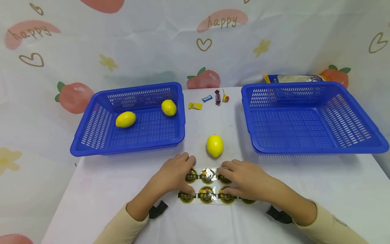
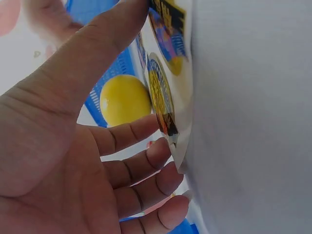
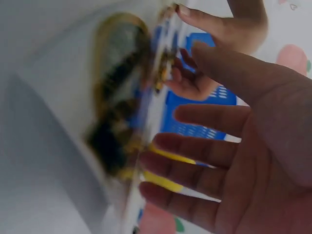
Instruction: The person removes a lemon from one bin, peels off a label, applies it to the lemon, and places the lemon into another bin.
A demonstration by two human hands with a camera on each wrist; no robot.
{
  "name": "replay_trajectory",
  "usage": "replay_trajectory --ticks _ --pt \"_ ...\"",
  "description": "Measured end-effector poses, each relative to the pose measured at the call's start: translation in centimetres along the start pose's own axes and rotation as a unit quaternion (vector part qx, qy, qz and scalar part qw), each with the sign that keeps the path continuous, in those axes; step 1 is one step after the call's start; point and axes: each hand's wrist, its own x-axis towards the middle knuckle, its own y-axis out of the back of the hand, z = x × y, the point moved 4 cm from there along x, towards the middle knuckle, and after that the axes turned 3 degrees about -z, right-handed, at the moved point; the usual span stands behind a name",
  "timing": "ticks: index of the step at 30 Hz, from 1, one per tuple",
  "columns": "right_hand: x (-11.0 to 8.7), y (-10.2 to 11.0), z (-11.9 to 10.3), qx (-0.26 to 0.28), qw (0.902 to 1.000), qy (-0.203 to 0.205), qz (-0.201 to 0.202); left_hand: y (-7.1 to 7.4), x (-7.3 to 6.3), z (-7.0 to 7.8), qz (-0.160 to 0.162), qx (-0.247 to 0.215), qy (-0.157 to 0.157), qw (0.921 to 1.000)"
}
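Observation:
A sheet of round black-and-gold stickers (image 1: 207,195) lies on the white table. My left hand (image 1: 176,173) rests at the sheet's left end, thumb and fingers spread apart and touching it. On the right part of the sheet, my right hand (image 1: 248,179) lies with its fingers extended over the stickers. In the left wrist view the sheet (image 2: 178,92) lifts slightly near the fingertips. The right wrist view is blurred at the sheet, so exact contact there cannot be told. Just beyond both hands sits a yellow lemon (image 1: 215,146).
A blue basket (image 1: 128,150) at the left contains two lemons (image 1: 125,119). Another blue basket (image 1: 320,150) stands at the right, with a blue-and-yellow package (image 1: 295,78) behind it. Several small candies, among them a yellow one (image 1: 195,106) and a lollipop (image 1: 225,98), lie between the baskets.

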Motion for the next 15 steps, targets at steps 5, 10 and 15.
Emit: replay_trajectory --ticks 5,10,15 --pt "0.1 -1.0 -0.1 -0.018 0.9996 -0.005 -0.019 0.2 0.3 -0.1 -0.01 -0.023 0.004 0.9997" --pt "0.2 -1.5 -0.2 -0.041 0.9991 -0.008 -0.012 0.1 0.3 -0.1 -0.011 -0.03 0.002 0.9995" --pt "0.3 -1.5 -0.2 -0.046 0.9988 -0.008 -0.015 0.0 0.3 -0.1 -0.01 -0.027 0.001 0.9996"
